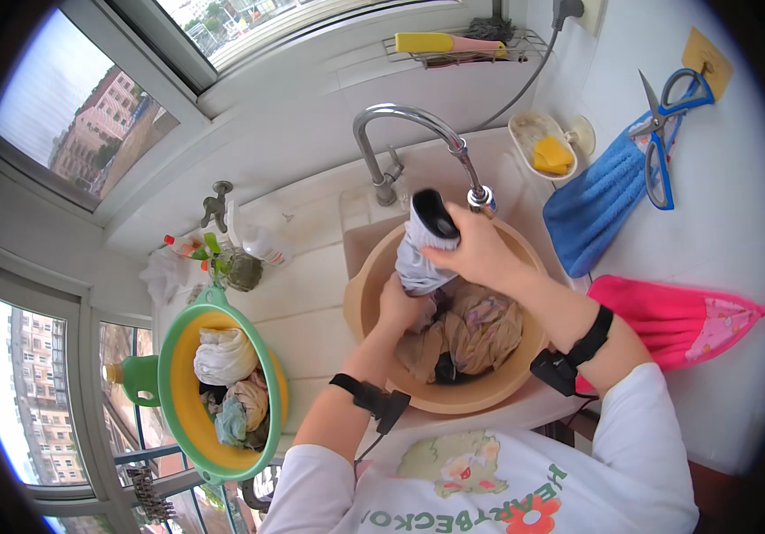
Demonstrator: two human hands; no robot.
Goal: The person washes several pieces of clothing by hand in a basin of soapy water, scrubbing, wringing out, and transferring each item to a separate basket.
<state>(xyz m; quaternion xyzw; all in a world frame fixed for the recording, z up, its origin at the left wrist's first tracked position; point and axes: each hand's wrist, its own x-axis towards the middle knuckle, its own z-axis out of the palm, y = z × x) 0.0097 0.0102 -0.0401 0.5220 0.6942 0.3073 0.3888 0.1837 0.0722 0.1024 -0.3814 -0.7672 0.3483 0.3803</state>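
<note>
Over the tan basin, my right hand is closed around a scrubbing brush with a black back and white bristles. Its bristles press on a pale grey cloth, whose kind I cannot make out. My left hand grips that cloth from below, its fingers partly hidden by the fabric. Beneath both hands, brownish wet clothes lie bunched in the basin, with a dark piece among them.
A chrome faucet arches close above the brush. Left stands a yellow-green tub with clothes. On the right wall hang a soap dish, blue towel, scissors and pink towel. Bottles and a plant jar line the counter.
</note>
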